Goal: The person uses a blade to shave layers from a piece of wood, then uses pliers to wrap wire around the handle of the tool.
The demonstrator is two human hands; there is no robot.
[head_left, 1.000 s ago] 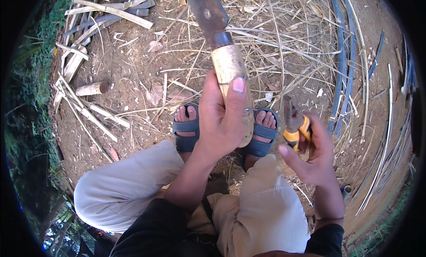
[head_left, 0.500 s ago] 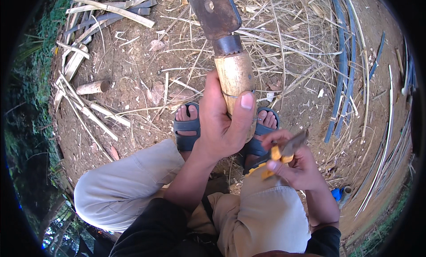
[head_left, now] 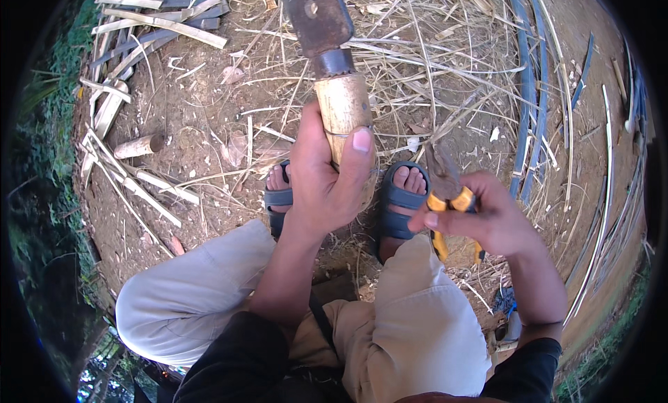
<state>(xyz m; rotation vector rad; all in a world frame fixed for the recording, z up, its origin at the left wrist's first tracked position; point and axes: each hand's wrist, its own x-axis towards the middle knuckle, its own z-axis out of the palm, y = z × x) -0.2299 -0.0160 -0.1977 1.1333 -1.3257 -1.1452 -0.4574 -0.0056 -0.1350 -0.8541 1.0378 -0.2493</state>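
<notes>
My left hand (head_left: 327, 173) is wrapped round the pale handle of a machete (head_left: 343, 100), thumb lying along it. A dark metal collar joins the handle to the rusty, dark blade (head_left: 314, 20), which runs out of view at the top. Thin wire circles the handle near my thumb. To the right, my right hand (head_left: 480, 219) grips a pair of pliers (head_left: 445, 187) with yellow and black handles. Their worn metal jaws point up and away from me, a short way right of the machete handle and apart from it.
Bamboo strips (head_left: 156, 24) lie piled at the far left, with a short cut stick (head_left: 139, 146) nearer. Shavings (head_left: 445, 62) cover the ground ahead. Long dark strips (head_left: 532, 90) lie at the right. My sandalled feet (head_left: 403, 201) stand below the hands; a blue thing (head_left: 506, 302) lies by my right arm.
My right hand has moved right and slightly away from me, and the pliers have turned from pointing right to pointing up. The machete has shifted a little left in my left hand.
</notes>
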